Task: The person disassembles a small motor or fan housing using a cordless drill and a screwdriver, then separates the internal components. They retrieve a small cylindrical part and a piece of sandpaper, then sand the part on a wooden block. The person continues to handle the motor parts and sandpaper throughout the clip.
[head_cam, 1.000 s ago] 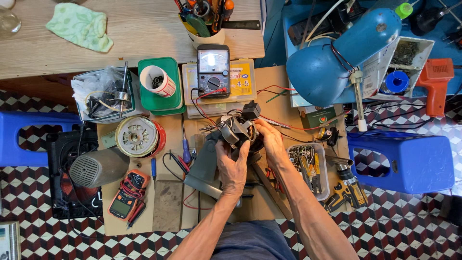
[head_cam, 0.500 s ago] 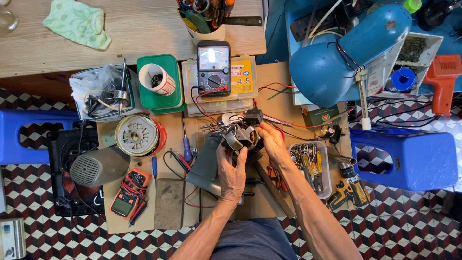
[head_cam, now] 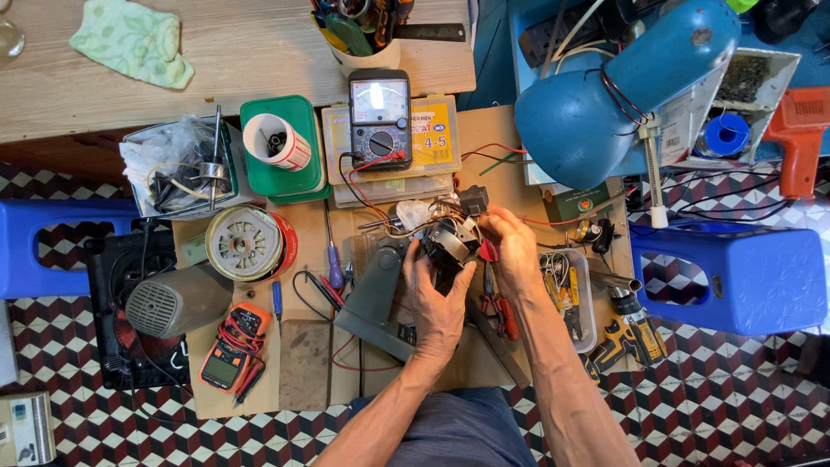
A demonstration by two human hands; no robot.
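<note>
A small electric motor (head_cam: 451, 243) with metal laminations and loose coloured wires sits in both my hands over a low cardboard-topped bench (head_cam: 484, 138). My left hand (head_cam: 437, 303) cups it from below, fingers wrapped around its left side. My right hand (head_cam: 512, 251) grips its right side, thumb and fingers on the frame. Red and black leads run from the motor area up to a black analogue multimeter (head_cam: 379, 117) standing just beyond it. A grey angled metal part (head_cam: 373, 298) lies under my left hand.
A round motor stator (head_cam: 246, 243), a grey fan housing (head_cam: 177, 300), an orange digital meter (head_cam: 232, 346), a green tray with a white cup (head_cam: 278, 143) lie left. A blue desk lamp (head_cam: 605, 104), tool tray (head_cam: 566, 290), yellow drill (head_cam: 627, 333) and blue stool (head_cam: 735, 272) stand right.
Both hands keep hold of the motor and have turned it slightly; the head camera has drifted a little, shifting the whole scene.
</note>
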